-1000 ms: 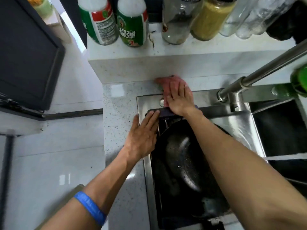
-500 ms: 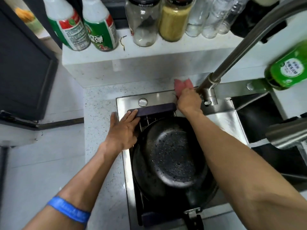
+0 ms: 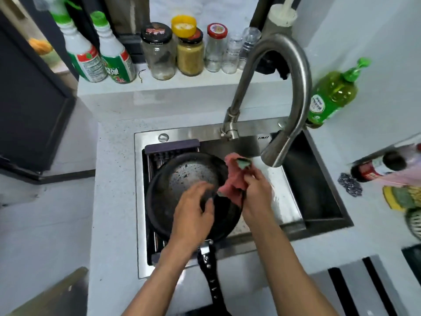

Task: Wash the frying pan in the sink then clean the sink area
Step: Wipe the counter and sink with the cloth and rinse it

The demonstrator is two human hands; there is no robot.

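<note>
A black frying pan (image 3: 180, 176) lies on a rack in the left part of the steel sink (image 3: 255, 144), its handle (image 3: 210, 274) pointing toward me over the front edge. My right hand (image 3: 256, 192) grips a pink cloth (image 3: 232, 183) bunched with a green sponge, held above the pan's right rim. My left hand (image 3: 193, 210) hovers over the pan's inside with fingers loosely spread, blurred, holding nothing.
The curved steel faucet (image 3: 289, 92) arches over the sink's middle. A green dish soap bottle (image 3: 330, 96) stands at the back right. Jars (image 3: 159, 53) and two cleaner bottles (image 3: 102, 58) line the ledge behind. A steel scrubber (image 3: 349, 184) lies right.
My right hand lifted the pink cloth off the sink's back ledge and brought it over the pan. My left hand left the rack's end and moved above the pan. The camera pulled back.
</note>
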